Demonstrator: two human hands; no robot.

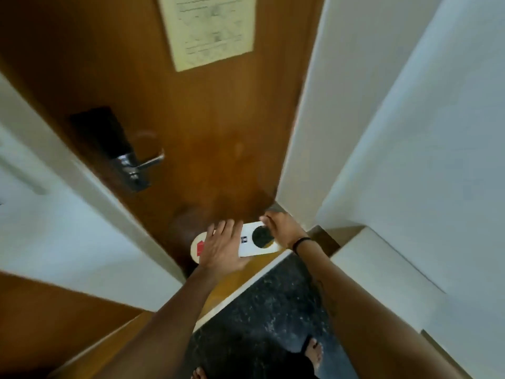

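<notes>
Nearest the camera, two bare feet (314,351) stand on the dark speckled floor (259,310), and both forearms reach forward from there. The left hand (222,248) lies flat over the middle of a door hanger (252,248). Its fingers (229,228) are straight and slightly spread, pressing on the card without curling round it. A red mark (200,246) on the hanger's cream end shows just beyond the heel of that hand.

To the right of those fingers, the right hand (282,228), with a dark band (300,242) on its wrist, holds the hanger's white end. Its fingers (269,220) are curled round the rim beside the round hole (262,236). Blur hides exactly how the thumb sits. The hanger is held roughly level between the two hands, low in front of the wooden door (207,132).

Beyond the fingertips and up to their left, a metal lever handle (149,162) sticks out under a black lock plate (101,132). Farther up the door hangs a pale printed notice (210,28), too blurred to read. A white wall (410,132) rises to the right of the right hand.
</notes>
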